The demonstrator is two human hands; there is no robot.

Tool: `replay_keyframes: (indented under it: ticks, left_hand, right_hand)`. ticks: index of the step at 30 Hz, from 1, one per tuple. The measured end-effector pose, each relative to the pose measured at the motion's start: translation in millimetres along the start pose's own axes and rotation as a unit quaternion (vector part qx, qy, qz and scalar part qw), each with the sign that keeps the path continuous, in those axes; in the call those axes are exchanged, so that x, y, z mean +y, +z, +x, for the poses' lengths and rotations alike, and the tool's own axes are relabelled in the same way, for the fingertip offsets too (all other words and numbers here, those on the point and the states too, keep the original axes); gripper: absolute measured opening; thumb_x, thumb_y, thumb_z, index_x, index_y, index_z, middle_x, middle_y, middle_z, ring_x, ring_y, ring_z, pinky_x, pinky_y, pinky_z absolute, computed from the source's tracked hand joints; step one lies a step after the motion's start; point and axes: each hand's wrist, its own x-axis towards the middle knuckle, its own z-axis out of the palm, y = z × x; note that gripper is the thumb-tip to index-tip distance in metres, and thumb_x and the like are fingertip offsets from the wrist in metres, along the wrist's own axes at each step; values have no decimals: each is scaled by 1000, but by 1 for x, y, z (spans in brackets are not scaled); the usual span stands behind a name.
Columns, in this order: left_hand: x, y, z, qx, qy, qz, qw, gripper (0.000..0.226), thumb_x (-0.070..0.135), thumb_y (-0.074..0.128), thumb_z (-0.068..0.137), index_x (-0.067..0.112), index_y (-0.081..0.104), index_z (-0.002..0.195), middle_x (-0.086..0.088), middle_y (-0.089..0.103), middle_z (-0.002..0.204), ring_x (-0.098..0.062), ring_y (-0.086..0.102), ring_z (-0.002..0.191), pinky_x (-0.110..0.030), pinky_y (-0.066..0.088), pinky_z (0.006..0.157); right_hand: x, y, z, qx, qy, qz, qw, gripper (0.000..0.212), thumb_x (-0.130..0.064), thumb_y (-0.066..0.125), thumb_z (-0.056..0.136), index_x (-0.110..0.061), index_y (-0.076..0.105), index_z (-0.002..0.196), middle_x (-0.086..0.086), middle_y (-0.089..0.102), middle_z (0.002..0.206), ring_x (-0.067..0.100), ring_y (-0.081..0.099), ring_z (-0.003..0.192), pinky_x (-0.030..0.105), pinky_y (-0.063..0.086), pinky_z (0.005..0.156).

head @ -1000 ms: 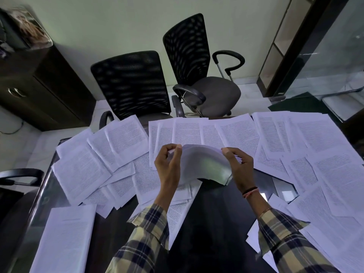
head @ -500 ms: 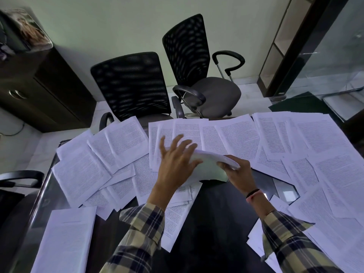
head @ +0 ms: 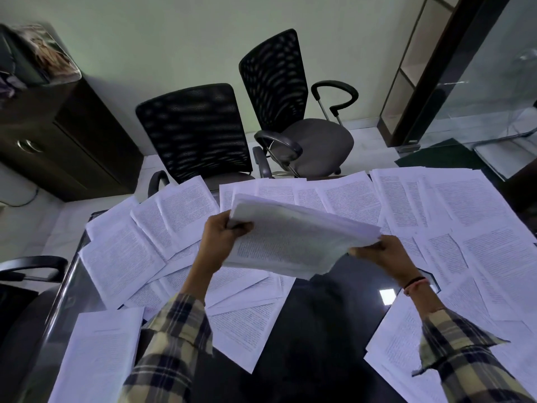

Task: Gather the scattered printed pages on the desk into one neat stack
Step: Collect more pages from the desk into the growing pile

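A thick bundle of printed pages (head: 293, 242) hangs in the air above the middle of the dark desk (head: 313, 330), tilted with printed text facing me. My left hand (head: 222, 242) grips its left edge and my right hand (head: 380, 254) grips its right corner. Many loose printed pages (head: 453, 210) lie scattered and overlapping across the far, left and right parts of the desk. A separate page (head: 98, 353) lies at the near left corner.
Two black mesh office chairs (head: 200, 132) (head: 290, 106) stand behind the desk's far edge. A dark wooden cabinet (head: 58, 141) is at the left, a chair arm (head: 32, 264) at the near left, and a glass partition (head: 488, 82) at the right.
My left hand, which had let go and spread open over the bundle, now grips its left edge. The bundle has been lifted and turned so its printed face shows.
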Motion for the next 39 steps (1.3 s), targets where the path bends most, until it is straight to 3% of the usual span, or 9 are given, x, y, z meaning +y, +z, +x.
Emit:
replay_keyframes:
  ticks: [4, 10, 13, 17, 21, 25, 30, 34, 39]
  left_hand:
    - [-27, 15, -13, 1, -58, -76, 995, 16, 8, 79, 88, 5, 77, 104, -11, 78, 96, -23, 70, 87, -47, 57, 83]
    - [-58, 36, -28, 25, -81, -83, 993, 23, 19, 73, 95, 11, 73, 117, -7, 77, 109, -29, 70, 102, -43, 58, 89]
    - [-68, 40, -34, 29, -87, -83, 992, 25, 18, 72, 96, 10, 71, 120, -7, 76, 108, -25, 69, 100, -37, 59, 84]
    - [-81, 47, -43, 38, -93, -96, 990, 23, 15, 73, 95, 13, 69, 118, -8, 73, 107, -25, 68, 100, -31, 56, 80]
    - [-95, 52, -49, 45, -114, -80, 989, 34, 15, 74, 95, 15, 67, 128, -6, 73, 112, -20, 68, 102, -31, 57, 85]
    - [-102, 52, -55, 46, -124, -59, 989, 31, 19, 72, 96, 16, 66, 126, -6, 72, 112, -25, 68, 103, -40, 60, 90]
    - [-104, 52, -55, 34, -97, -44, 994, 26, 19, 76, 94, 26, 68, 118, 3, 75, 110, -16, 72, 102, -39, 61, 91]
    - [-101, 55, -53, 34, -107, -65, 991, 30, 22, 82, 88, 30, 67, 112, 4, 74, 107, -17, 71, 100, -37, 62, 86]
    - [-89, 56, -50, 68, -96, -138, 983, 46, 55, 72, 85, 12, 74, 103, 0, 74, 96, -18, 67, 96, -28, 50, 82]
  right_hand:
    - [-2, 26, -4, 23, 8, 62, 998, 32, -9, 87, 78, -18, 77, 106, -3, 79, 100, 6, 73, 94, 23, 59, 81]
    - [7, 48, -8, 94, -30, 59, 993, 25, -4, 82, 82, -8, 76, 106, -14, 79, 88, -2, 73, 85, 13, 55, 72]
    - [15, 52, -10, 104, -32, 53, 993, 24, -9, 83, 82, -3, 77, 104, 7, 79, 92, 8, 73, 84, 21, 57, 75]
    - [21, 58, -15, 108, -34, 51, 992, 37, -35, 83, 80, -4, 79, 101, 6, 80, 95, 14, 75, 93, 31, 59, 85]
    - [30, 66, -18, 116, 8, 59, 992, 17, -7, 82, 84, -14, 80, 99, 0, 80, 94, 17, 75, 93, 40, 59, 87]
    - [46, 72, -19, 98, 33, 28, 994, 20, -22, 84, 84, -13, 79, 102, 3, 79, 92, 20, 75, 92, 50, 61, 83]
    - [39, 76, -24, 72, 44, 62, 994, 30, -19, 85, 82, -12, 77, 110, 2, 79, 100, 19, 75, 97, 33, 62, 81]
    - [41, 75, -24, 67, 50, 74, 994, 31, -22, 89, 78, -15, 78, 107, 1, 80, 99, 17, 76, 95, 39, 62, 83]
    - [26, 72, -24, 95, 30, 154, 983, 37, -43, 77, 82, -17, 78, 109, -2, 78, 108, 15, 71, 107, 23, 55, 90]
